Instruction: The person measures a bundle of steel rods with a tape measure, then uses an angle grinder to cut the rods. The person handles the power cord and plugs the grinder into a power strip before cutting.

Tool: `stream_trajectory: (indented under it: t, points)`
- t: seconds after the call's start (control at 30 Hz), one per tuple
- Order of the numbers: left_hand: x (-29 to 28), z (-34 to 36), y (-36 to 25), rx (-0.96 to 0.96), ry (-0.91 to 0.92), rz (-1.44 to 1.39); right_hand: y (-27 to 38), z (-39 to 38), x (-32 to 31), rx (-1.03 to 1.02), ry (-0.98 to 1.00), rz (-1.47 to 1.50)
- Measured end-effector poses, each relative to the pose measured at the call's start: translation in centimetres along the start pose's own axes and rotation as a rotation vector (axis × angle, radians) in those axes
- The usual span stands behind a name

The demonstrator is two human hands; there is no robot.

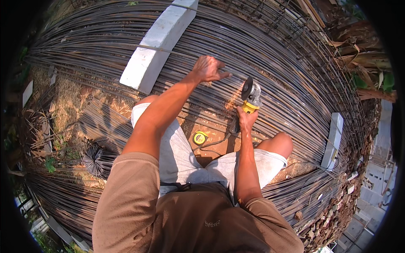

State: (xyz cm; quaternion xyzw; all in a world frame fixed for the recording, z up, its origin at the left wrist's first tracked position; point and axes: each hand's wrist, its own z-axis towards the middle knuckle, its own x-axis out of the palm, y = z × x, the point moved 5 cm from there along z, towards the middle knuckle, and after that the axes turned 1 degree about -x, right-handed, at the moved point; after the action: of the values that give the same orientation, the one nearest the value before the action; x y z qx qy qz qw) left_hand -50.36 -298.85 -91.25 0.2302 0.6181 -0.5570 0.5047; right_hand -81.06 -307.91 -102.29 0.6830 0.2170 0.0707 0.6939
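My right hand (246,121) is wrapped round the yellow body of an angle grinder (252,105). Its metal head and dark round disc (247,88) tilt over a bed of steel reinforcing bars (270,97). To the left of the disc, my left hand (207,68) hovers above or touches the bars, thumb and fingers apart, with nothing visible between them; some fingers are hidden beneath the palm. A yellow and black tape measure (200,138) lies on the soil between my legs, beside the grinder's dark cord (215,144).
A long pale concrete block (154,52) lies across the bars at upper left, another (333,141) at right. Bent bar cages (337,80) border the upper right. A wire coil (95,159) is at left, more bars (63,198) behind, and rubble (325,225) at lower right.
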Motion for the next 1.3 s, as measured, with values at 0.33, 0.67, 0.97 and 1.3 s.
stream_trajectory:
  t: [0.33, 0.67, 0.97, 1.3]
  points:
    - [-2.4, -0.7, -1.1, 0.035, -0.072, -0.047, -0.5, -0.2, 0.0, 0.176, 0.015, -0.007]
    - [-2.1, 0.5, -0.3, -0.071, 0.026, -0.142, 2.1, 0.3, -4.9, 0.184, -0.047, 0.101]
    - [-6.5, 0.7, -10.1, 0.225, -0.238, -0.185, 14.2, 0.4, -17.1, 0.275, -0.259, 0.560]
    - [10.3, -7.4, -33.6, -0.374, 0.488, -1.078, 13.0, 1.4, -25.5, 0.211, -0.303, 0.715]
